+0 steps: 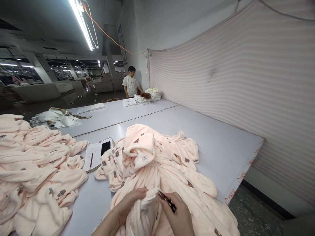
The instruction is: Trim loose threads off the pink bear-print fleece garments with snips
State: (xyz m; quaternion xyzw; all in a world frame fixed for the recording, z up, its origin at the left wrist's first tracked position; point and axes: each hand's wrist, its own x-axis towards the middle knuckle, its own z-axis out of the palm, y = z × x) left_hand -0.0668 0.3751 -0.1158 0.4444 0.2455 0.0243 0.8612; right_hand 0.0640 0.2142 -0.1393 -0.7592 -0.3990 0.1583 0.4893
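A pale peach plush garment [169, 170] with small brown bear prints lies bunched over the near table, its hood-like folds toward the far side. My left hand [131, 205] grips a gathered edge of it, thumb on top. In my right hand [178, 211] is a pair of small dark thread snips [168, 200], fingers closed round them. The tips of the snips point up and left, close to the edge held by my left hand. Whether the blades touch the cloth I cannot tell. A small white label [144, 159] shows on the garment.
More peach garments [36, 164] are heaped at the left. Between the piles lie papers with a red pen [91, 161] and a black phone [105, 148]. White scraps [57, 118] and paper stacks sit farther off. A person [131, 83] stands at the table's far end. Striped cloth [221, 72] hangs at right.
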